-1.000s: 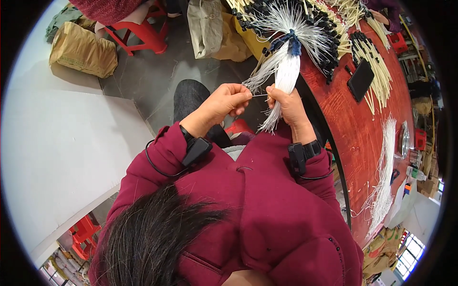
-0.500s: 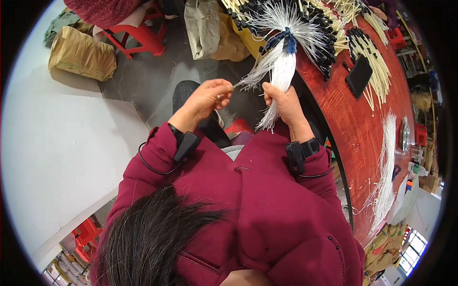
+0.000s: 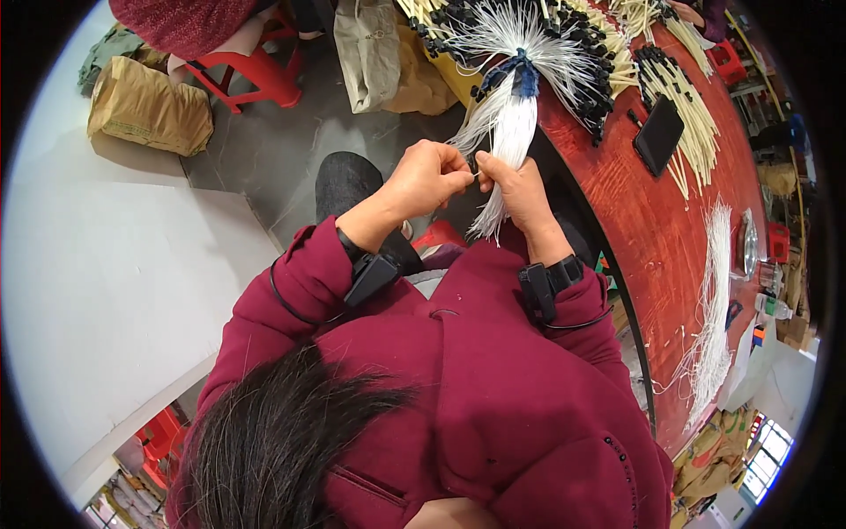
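white strands, gathered into one bundle, sit in our right hand, its fingers curled around the lower part. our left hand pinches with thumb and forefinger at a thin strand, just beside the right thumb. the bundle hangs past the edge of the red table, loose ends below our right hand; the dark, curved rim runs close by our right wrist. on our left, grey floor lies between the arm and a white panel, leaving space to swing outward.

we count two wrist devices, one dark blue tie around the bundle, one black phone and one second white sheaf on the table. pale sticks with black tips are too many to count.

the tabletop is glossy, reddish and streaked. at upper left a red stool stands near a brown sack.
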